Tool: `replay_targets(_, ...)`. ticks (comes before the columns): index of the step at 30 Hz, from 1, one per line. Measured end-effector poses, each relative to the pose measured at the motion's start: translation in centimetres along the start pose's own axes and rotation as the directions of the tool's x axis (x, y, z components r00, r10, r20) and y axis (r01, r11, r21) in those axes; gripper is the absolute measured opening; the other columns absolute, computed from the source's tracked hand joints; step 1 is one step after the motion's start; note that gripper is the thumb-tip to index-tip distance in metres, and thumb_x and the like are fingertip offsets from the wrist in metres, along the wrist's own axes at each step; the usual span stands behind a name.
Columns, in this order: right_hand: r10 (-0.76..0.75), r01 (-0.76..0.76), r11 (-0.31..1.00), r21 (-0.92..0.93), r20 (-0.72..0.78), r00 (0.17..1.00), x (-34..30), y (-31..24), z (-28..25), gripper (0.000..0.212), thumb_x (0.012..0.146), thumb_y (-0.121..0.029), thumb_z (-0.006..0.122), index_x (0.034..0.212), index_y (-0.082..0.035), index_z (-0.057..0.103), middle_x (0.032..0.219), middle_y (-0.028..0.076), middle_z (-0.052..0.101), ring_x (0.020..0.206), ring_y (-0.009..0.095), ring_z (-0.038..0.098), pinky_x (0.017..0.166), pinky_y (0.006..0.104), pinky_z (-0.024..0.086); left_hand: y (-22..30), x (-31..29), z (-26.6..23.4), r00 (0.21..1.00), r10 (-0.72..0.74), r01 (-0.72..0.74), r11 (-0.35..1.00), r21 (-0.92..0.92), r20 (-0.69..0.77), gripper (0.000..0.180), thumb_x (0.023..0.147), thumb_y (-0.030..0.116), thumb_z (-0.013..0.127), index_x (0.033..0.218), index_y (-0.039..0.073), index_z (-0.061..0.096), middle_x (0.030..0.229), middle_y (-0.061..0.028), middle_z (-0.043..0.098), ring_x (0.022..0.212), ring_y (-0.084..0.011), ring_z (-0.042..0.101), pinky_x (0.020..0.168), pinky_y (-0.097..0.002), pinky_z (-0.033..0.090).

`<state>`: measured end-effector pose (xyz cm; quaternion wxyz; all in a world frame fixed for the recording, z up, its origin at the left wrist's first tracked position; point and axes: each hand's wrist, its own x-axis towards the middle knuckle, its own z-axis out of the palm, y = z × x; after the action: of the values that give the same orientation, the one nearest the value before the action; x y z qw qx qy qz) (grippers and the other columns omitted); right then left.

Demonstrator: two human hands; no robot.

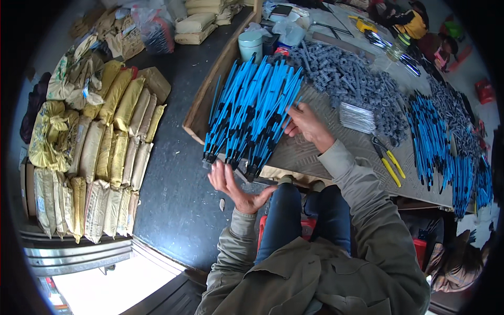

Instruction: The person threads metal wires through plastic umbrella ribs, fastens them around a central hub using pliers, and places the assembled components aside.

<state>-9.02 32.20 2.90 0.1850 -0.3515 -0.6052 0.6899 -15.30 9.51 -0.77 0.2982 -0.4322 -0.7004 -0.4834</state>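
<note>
A large heap of thin blue rods with black end pieces (257,89) lies at the left end of the table, its black ends toward me. My left hand (233,190) is at the near ends of this heap, palm up, with the thumb spread from the fingers. Its fingertips are close to the black ends; I cannot tell if they touch. Beside the heap's right edge, my right hand (307,125) has its fingers loosely bent and apart, close to the outer rods. No held object shows in either hand.
Grey plastic parts (346,73) are piled behind my right hand, near a bundle of silvery pins (357,117). Yellow-handled pliers (388,161) lie at the right. A wooden board (212,79) edges the table's left. Stacked sacks (100,152) stand on the floor. People (412,23) sit far right.
</note>
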Motion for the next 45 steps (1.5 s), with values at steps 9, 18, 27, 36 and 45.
replay_targets(9, -0.04, 0.024, 0.956, 0.293, 0.047, 0.998, -0.6, 0.8, -0.7, 0.045, 0.085, -0.028, 0.059, 0.108, 0.005, 0.041, 0.074, 0.013, 0.058, 0.056, 0.02, 0.061, 0.049, 0.0326, 0.055, 4.7, -4.8, -0.3, 0.985, 0.134, -0.099, 0.955, -0.281, 0.109, 0.093, 0.071, 0.064, 0.059, 0.129, -0.004, 0.035, 0.131, -0.0213, 0.036, 0.125, -0.0364, 0.028, 0.102, -0.0537, 0.019)
replay_targets(18, -0.243, 0.286, 0.857, 0.429, -0.154, 0.958, -4.5, 3.8, 0.3, 0.046, 0.086, -0.022, 0.06, 0.113, 0.008, 0.038, 0.08, 0.014, 0.056, 0.073, 0.024, 0.062, 0.067, 0.0354, 0.054, 6.2, -14.5, 0.8, 0.708, 0.189, -0.088, 0.98, -0.181, 0.681, 0.086, 0.069, 0.053, 0.065, 0.132, 0.003, 0.035, 0.131, -0.0253, 0.034, 0.121, -0.0415, 0.03, 0.099, -0.0543, 0.022)
replay_targets(27, -0.86, 0.814, 0.492, -0.309, -0.026, 0.51, -16.2, 2.4, -0.9, 0.042, 0.087, -0.017, 0.056, 0.125, -0.004, 0.042, 0.091, 0.013, 0.062, 0.07, 0.024, 0.063, 0.06, 0.032, 0.051, 2.6, -19.3, 3.2, 0.482, -0.309, 0.203, 0.95, 0.239, 0.82, 0.094, 0.067, 0.054, 0.066, 0.139, 0.012, 0.025, 0.134, -0.0274, 0.03, 0.124, -0.0429, 0.03, 0.098, -0.0509, 0.029)
replay_targets(36, -0.489, 0.569, 0.164, -0.806, 0.434, 0.756, -26.4, 22.6, -11.0, 0.026, 0.077, -0.019, 0.058, 0.101, -0.011, 0.057, 0.089, 0.007, 0.059, 0.082, 0.024, 0.059, 0.083, 0.0366, 0.045, -0.4, -17.9, 5.3, 0.436, -0.371, 0.293, 0.92, 0.261, 0.82, 0.086, 0.071, 0.056, 0.062, 0.134, 0.007, 0.03, 0.127, -0.0228, 0.041, 0.12, -0.0389, 0.038, 0.096, -0.0448, 0.036)
replay_targets(45, -0.571, 0.381, 0.337, -0.861, 0.135, 0.81, -27.5, 24.2, -13.7, 0.008, 0.075, -0.017, 0.058, 0.077, -0.01, 0.06, 0.088, 0.007, 0.06, 0.092, 0.022, 0.056, 0.099, 0.0388, 0.034, -0.3, -17.4, 5.8, 0.451, -0.451, 0.329, 0.886, 0.327, 0.77, 0.085, 0.072, 0.064, 0.055, 0.133, 0.007, 0.034, 0.123, -0.0243, 0.045, 0.11, -0.0416, 0.047, 0.09, -0.0474, 0.04)
